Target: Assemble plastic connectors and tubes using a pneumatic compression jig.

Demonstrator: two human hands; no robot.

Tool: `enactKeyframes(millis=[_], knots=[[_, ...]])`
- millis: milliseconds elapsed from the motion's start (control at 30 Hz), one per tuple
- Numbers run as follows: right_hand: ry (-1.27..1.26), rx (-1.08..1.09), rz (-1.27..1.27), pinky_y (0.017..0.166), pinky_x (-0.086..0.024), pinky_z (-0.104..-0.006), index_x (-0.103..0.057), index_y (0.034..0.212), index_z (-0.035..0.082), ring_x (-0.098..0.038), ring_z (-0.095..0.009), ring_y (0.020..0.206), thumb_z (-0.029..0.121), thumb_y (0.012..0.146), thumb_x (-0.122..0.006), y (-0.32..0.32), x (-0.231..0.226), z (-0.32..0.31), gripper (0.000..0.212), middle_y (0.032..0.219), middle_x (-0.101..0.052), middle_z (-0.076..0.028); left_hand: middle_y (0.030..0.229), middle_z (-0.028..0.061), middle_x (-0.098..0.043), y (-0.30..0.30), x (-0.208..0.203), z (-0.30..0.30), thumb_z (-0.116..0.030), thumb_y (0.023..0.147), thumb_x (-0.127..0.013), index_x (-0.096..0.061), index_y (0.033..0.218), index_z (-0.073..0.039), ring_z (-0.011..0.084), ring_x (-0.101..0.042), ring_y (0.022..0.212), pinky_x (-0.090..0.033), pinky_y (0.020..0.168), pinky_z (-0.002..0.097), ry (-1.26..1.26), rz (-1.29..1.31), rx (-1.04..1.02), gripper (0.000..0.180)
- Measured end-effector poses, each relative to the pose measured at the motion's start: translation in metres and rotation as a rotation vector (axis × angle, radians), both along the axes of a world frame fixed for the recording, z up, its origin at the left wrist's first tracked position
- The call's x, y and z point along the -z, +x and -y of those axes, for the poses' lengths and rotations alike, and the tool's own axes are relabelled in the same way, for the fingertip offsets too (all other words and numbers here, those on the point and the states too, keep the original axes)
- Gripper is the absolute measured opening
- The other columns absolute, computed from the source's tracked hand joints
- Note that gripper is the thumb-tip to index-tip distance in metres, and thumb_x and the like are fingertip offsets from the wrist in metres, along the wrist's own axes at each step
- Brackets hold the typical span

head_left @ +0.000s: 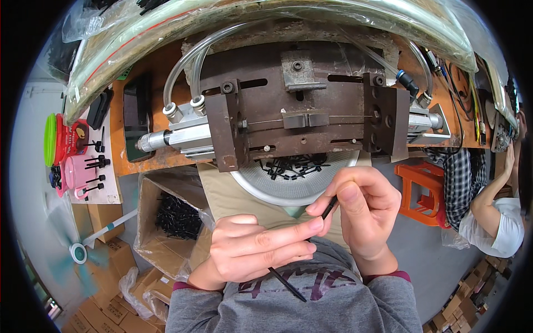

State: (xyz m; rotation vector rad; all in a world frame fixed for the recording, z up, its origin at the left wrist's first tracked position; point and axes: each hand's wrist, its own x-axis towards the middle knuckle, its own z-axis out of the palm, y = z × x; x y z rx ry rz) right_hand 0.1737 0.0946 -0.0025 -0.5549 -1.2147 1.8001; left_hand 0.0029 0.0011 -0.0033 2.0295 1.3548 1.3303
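My right hand (363,208) pinches a short, thin black piece (330,207) between thumb and forefinger. Close beside it, my left hand (244,250) is closed with two fingers stretched toward that piece. Out from under the left hand's fingers sticks a slim black rod (287,285), slanting down over my grey shirt. Whether the rod and the piece are joined cannot be seen, as the fingers cover the middle. Beyond my hands, a white perforated basin (261,192) holds many small black parts (293,166). Above it stands a brown metal fixture (250,139) with a small central clamp block (305,120).
Air cylinders (189,136) with clear hoses (180,69) flank the fixture. At left are a cardboard box (145,236) of black parts, a phone (137,114) and a small fan (78,253). An orange stool (417,194) and another person (494,222) are at right.
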Motion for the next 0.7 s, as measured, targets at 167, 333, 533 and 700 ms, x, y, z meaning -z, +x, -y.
enactKeyframes(millis=[167,333,533,700], knots=[[-0.031,-0.003,0.007,0.057,-0.055,-0.0251,-0.058,0.104,-0.011,-0.065,-0.015,0.065,0.001,0.098,-0.051,0.0009,-0.0013,0.0,0.015,0.088,-0.067,-0.02,0.102,0.0058,-0.074,0.0002,0.0011,-0.0008,-0.024,0.066,-0.086,-0.077,0.091,-0.013,0.0034,-0.049,0.048,-0.025,0.042,0.021,-0.009,0.032,0.008,0.029],[-0.027,-0.005,0.009,0.058,-0.055,-0.0251,-0.058,0.104,-0.011,-0.065,-0.015,0.065,0.001,0.098,-0.051,0.0016,-0.0016,-0.0005,0.014,0.088,-0.067,-0.02,0.103,0.0064,-0.074,0.0012,0.0029,-0.0012,-0.023,0.065,-0.086,-0.077,0.092,-0.013,0.0036,-0.05,0.048,-0.026,0.042,0.0206,-0.006,0.046,0.01,0.03],[-0.146,-0.09,-0.027,0.059,-0.056,-0.0252,-0.059,0.104,-0.01,-0.067,-0.016,0.067,-0.002,0.094,-0.058,0.0044,0.001,-0.007,0.013,0.088,-0.068,-0.019,0.104,0.0058,-0.074,0.0,0.0044,-0.0027,-0.023,0.066,-0.086,-0.077,0.093,-0.013,0.0034,-0.051,0.049,-0.026,0.042,0.0206,0.03,0.011,0.002,0.03],[0.044,-0.047,0.041,0.06,-0.056,-0.0249,-0.061,0.102,-0.009,-0.068,-0.016,0.068,-0.008,0.087,-0.065,0.0059,0.0045,-0.0073,0.016,0.09,-0.069,-0.02,0.105,0.0051,-0.074,-0.0002,0.0053,-0.0038,-0.022,0.066,-0.086,-0.077,0.093,-0.014,0.0031,-0.05,0.049,-0.026,0.042,0.0205,0.045,-0.002,0.006,0.029]])
